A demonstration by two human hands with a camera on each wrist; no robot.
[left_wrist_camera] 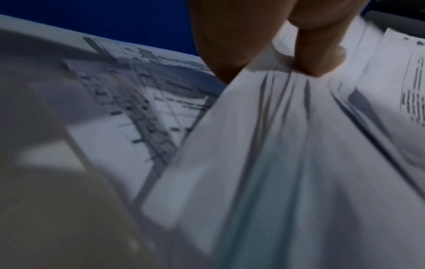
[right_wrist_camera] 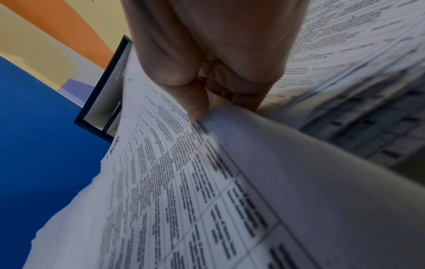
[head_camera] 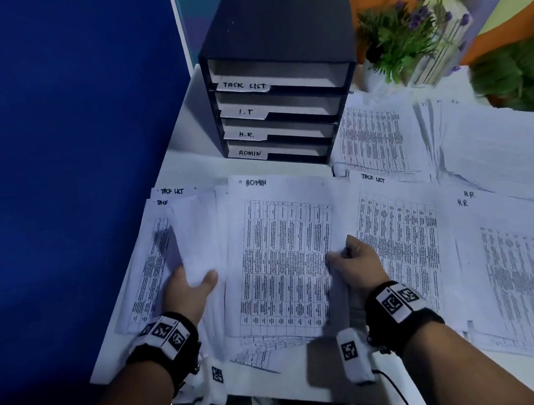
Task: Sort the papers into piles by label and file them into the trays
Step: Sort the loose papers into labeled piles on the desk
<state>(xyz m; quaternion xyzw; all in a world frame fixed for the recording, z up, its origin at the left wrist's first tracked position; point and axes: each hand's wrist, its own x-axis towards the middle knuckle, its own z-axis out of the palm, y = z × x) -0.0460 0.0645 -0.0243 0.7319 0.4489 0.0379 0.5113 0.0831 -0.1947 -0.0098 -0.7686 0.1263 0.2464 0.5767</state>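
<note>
So the white table (head_camera: pixel 182 125) is pretty much buried in printed sheets. At the back stands the black tray unit (head_camera: pixel 279 66), four slots labelled TASK LIST, I.T, H.R. and ADMIN from the top down, and as far as I can see all four look unfilled. Right of it sit more loose stacks, with an H.R. pile (head_camera: pixel 519 265) nearer the front right and a TASK LIST pile (head_camera: pixel 397 230) just beside the middle.

Dead centre is the ADMIN stack (head_camera: pixel 283 261), lifted a bit off the table. The right hand (head_camera: pixel 355 263) pinches its right edge, thumb on top and fingers curled under. The left hand (head_camera: pixel 185 288) grips a separate bunch of sheets (head_camera: pixel 196 241) at the left, thumb on top; the wrist view shows that paper puckering under the thumb.

What could go wrong, I reckon: both grips are on edges only, so the sheets fan out and one could slide off onto a neighbouring pile and get mixed up. The piles overlap already, so a stray TASK LIST page could ride along. The crease under that left thumb might also stay.

Both forearms reach forward, about parallel, palms turned inward.
</note>
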